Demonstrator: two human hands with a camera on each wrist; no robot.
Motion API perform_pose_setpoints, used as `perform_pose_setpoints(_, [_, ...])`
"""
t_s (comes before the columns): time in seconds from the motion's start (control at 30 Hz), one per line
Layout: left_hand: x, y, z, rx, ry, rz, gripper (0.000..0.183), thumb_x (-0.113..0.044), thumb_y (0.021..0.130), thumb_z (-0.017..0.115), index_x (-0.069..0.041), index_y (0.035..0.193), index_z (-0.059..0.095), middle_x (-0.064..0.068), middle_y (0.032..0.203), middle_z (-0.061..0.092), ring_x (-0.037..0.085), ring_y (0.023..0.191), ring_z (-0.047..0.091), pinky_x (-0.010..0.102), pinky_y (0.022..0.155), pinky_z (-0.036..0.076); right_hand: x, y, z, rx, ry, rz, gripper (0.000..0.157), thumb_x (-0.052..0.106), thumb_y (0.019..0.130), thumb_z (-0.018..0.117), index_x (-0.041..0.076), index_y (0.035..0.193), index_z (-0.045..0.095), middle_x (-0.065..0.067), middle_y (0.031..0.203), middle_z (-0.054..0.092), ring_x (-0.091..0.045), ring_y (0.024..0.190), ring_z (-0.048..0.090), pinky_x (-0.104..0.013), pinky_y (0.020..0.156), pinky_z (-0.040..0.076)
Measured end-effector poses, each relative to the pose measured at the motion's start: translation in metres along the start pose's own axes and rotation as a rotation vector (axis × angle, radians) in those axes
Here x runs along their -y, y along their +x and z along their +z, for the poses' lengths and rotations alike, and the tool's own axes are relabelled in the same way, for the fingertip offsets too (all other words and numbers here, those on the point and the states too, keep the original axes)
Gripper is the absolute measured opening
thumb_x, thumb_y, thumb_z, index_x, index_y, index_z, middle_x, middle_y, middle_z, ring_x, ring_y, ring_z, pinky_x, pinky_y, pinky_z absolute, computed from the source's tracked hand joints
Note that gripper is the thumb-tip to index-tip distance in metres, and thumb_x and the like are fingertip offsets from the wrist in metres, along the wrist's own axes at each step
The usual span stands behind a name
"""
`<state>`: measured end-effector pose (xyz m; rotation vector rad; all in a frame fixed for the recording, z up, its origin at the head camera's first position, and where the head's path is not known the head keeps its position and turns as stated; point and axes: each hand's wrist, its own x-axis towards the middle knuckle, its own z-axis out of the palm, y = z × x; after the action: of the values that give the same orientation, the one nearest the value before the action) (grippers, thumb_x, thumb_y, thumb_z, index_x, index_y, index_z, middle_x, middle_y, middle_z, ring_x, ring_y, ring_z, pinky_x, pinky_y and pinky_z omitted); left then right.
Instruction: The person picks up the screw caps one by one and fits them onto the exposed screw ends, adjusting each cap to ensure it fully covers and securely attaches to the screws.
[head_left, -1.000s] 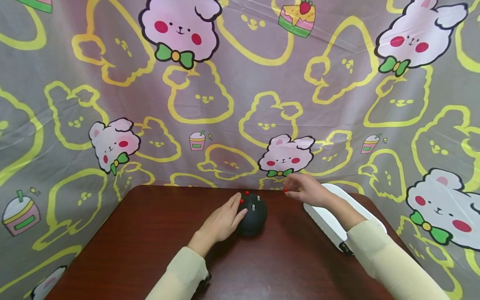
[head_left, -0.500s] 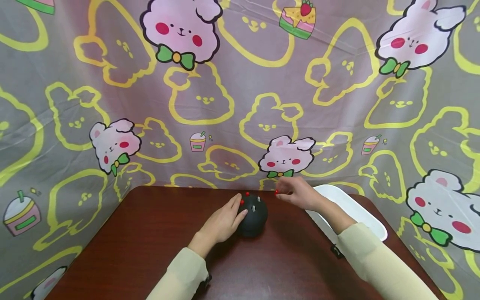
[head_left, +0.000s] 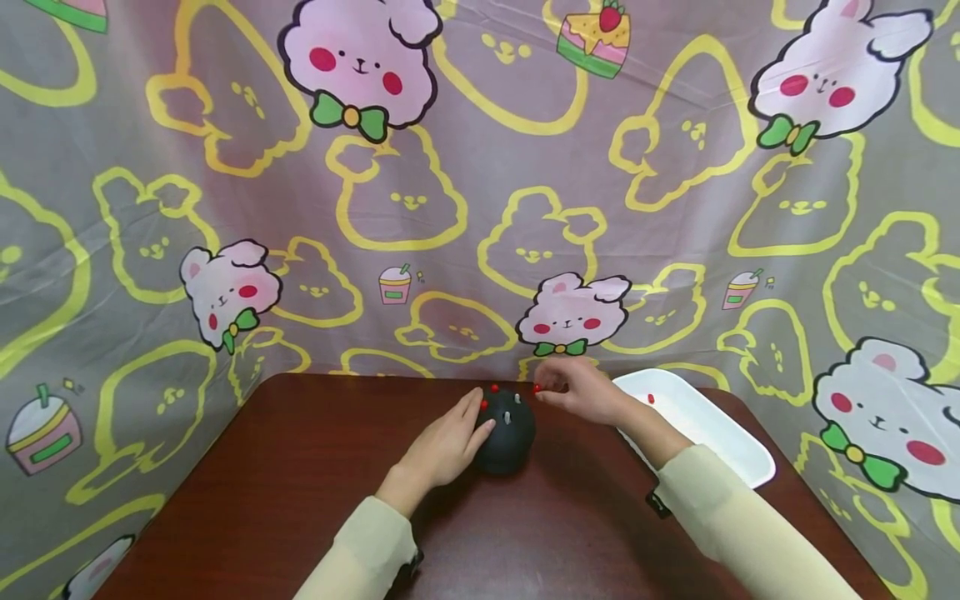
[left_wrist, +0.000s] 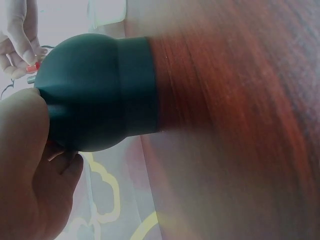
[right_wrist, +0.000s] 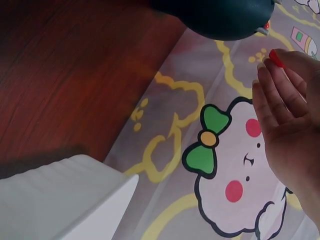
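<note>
A round black ball-shaped object with a cylindrical base (left_wrist: pixel 137 87) stands upright on the table. In the head view, metal studs (head_left: pixel 507 417) poke from the ball's top, and two red caps (head_left: pixel 484 404) show on its far left side. My left hand (head_left: pixel 442 437) holds the ball from the left, thumb on the near side and fingers curving round it. Just right of the ball, my right hand (head_left: pixel 583 392) pinches a small red cap (right_wrist: pixel 276 58) between thumb and index finger. The other right fingers extend beside it. That cap is close to the bare studs.
A white tray (head_left: pixel 738 454) lies at the right of the brown table (head_left: pixel 300 483), with a small red piece (head_left: pixel 651 398) inside it. Behind the table hangs a grey patterned cloth (head_left: pixel 450 208) with cartoon rabbits.
My right hand has moved left from over the tray toward the ball, carrying the red cap. More of the tray and a red piece in it now show. The left hand has stayed put.
</note>
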<state>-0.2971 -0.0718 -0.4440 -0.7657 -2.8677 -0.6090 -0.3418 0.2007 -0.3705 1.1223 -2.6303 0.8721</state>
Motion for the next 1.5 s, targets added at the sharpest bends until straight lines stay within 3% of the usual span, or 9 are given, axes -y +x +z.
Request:
perform_pose_setpoints(0.4, [0.000, 0.000, 0.000, 0.009, 0.001, -0.007, 0.074, -0.052, 0.108, 0.041, -0.002, 0.161, 0.028, 0.015, 0.165, 0.033, 0.026, 0.149, 0.037, 0.044, 0.120, 0.034, 0.001, 0.008, 0.010, 0.026, 0.038, -0.022, 0.012, 0.010, 0.090, 0.078, 0.008, 0.100, 0.071, 0.007, 0.085, 0.069, -0.009, 0.079, 0.065, -0.043, 0.077, 0.060])
perform_pose_setpoints(0.73, [0.001, 0.000, 0.002, 0.011, 0.000, -0.013, 0.075, -0.053, 0.108, 0.039, -0.003, 0.161, 0.027, 0.013, 0.166, 0.031, 0.025, 0.150, 0.036, 0.042, 0.120, 0.033, 0.004, 0.014, 0.018, 0.030, 0.009, -0.016, 0.013, 0.012, 0.091, 0.079, 0.012, 0.102, 0.072, 0.008, 0.087, 0.071, -0.007, 0.077, 0.066, -0.028, 0.073, 0.059])
perform_pose_setpoints(0.93, [0.002, 0.001, 0.001, 0.009, 0.001, -0.009, 0.074, -0.053, 0.108, 0.039, -0.003, 0.161, 0.027, 0.014, 0.165, 0.031, 0.025, 0.150, 0.036, 0.042, 0.120, 0.033, 0.008, 0.015, 0.020, 0.032, 0.001, -0.007, 0.014, 0.011, 0.091, 0.078, 0.008, 0.103, 0.072, 0.007, 0.086, 0.070, -0.008, 0.076, 0.065, -0.028, 0.072, 0.058])
perform_pose_setpoints(1.17, [0.002, 0.000, 0.002, 0.020, -0.007, -0.017, 0.074, -0.053, 0.108, 0.039, -0.003, 0.162, 0.026, 0.013, 0.166, 0.031, 0.024, 0.150, 0.036, 0.042, 0.120, 0.033, 0.005, 0.016, 0.025, 0.054, 0.002, -0.038, 0.010, 0.011, 0.092, 0.077, 0.009, 0.101, 0.074, 0.007, 0.086, 0.068, -0.008, 0.076, 0.063, -0.036, 0.072, 0.060])
perform_pose_setpoints(1.5, [0.002, 0.000, 0.000, 0.015, -0.013, -0.017, 0.075, -0.054, 0.108, 0.039, -0.003, 0.162, 0.026, 0.013, 0.166, 0.031, 0.025, 0.150, 0.036, 0.041, 0.120, 0.033, 0.005, 0.015, 0.027, 0.058, -0.002, -0.050, 0.006, 0.009, 0.092, 0.077, 0.012, 0.098, 0.076, 0.008, 0.086, 0.068, -0.009, 0.076, 0.064, -0.030, 0.070, 0.057])
